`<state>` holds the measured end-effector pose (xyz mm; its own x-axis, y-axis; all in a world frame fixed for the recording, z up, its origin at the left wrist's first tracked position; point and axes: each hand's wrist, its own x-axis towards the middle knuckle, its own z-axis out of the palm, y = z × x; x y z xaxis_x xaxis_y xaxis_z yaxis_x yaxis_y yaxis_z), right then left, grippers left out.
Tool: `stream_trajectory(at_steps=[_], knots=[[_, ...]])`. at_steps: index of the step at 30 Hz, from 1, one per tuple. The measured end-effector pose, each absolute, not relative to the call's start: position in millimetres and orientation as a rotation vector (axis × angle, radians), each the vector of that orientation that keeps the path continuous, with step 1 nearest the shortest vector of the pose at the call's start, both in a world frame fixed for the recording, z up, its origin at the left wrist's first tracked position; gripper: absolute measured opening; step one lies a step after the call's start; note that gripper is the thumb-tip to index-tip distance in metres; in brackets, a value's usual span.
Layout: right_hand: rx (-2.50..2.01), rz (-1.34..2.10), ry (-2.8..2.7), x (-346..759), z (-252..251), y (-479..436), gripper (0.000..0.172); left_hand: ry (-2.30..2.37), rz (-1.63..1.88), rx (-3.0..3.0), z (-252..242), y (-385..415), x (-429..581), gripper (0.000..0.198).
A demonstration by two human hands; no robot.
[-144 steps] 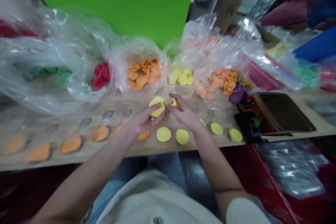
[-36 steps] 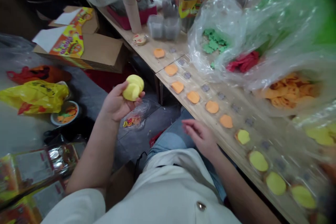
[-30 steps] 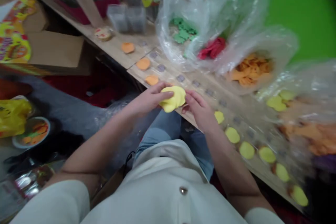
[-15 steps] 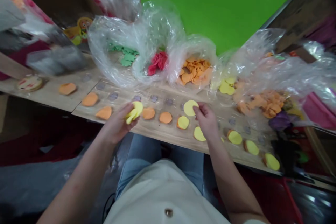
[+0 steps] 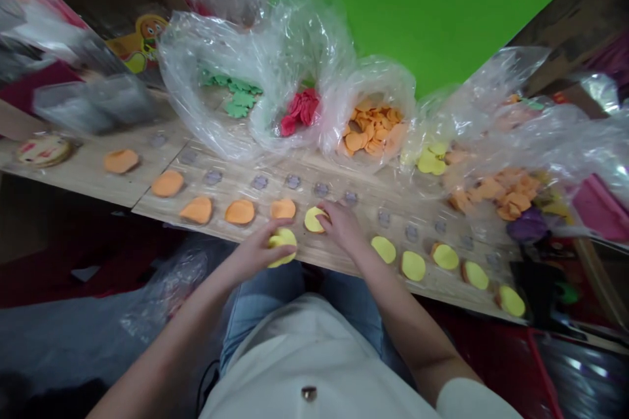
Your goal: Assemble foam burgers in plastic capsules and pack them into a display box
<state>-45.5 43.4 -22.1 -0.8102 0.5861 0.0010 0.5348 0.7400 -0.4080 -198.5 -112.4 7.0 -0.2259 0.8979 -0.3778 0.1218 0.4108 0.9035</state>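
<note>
Along the lower centre of the frame, the left hand (image 5: 254,252) closes its fingers around a stack of yellow discs (image 5: 282,247); the right hand's (image 5: 341,226) fingertips (image 5: 324,208) press a single yellow disc (image 5: 313,219) on the wooden board (image 5: 230,190).

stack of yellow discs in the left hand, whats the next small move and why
Probably peel one off the stack of yellow discs in the left hand with the right hand: its fingers already rest on a yellow disc lying on the wooden board, next to the row of orange discs.
</note>
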Motion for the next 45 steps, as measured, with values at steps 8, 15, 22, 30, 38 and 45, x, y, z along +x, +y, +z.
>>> stream_trajectory(at_steps=[8,15,22,30,38,45], knots=[[-1.013,0.311,-2.817,-22,-17,28,0.03,1.797,0.409,1.412,-9,-79,-176,0.074],[-1.048,1.411,-2.203,-44,-7,8,0.029,1.567,1.032,0.919,12,-92,-199,0.045],[-1.08,1.79,-1.866,-106,-20,8,0.014,1.656,1.277,0.723,-5,-119,-230,0.059],[-0.855,1.998,-2.169,-115,-9,13,0.028,1.442,1.401,0.635,-5,-122,-242,0.058],[-1.015,1.084,-2.554,-113,-11,25,0.027,1.815,1.238,0.62,-4,-138,-265,0.05],[-0.634,0.635,-2.807,-122,-33,26,0.024,1.971,0.837,1.299,-11,-127,-245,0.041]])
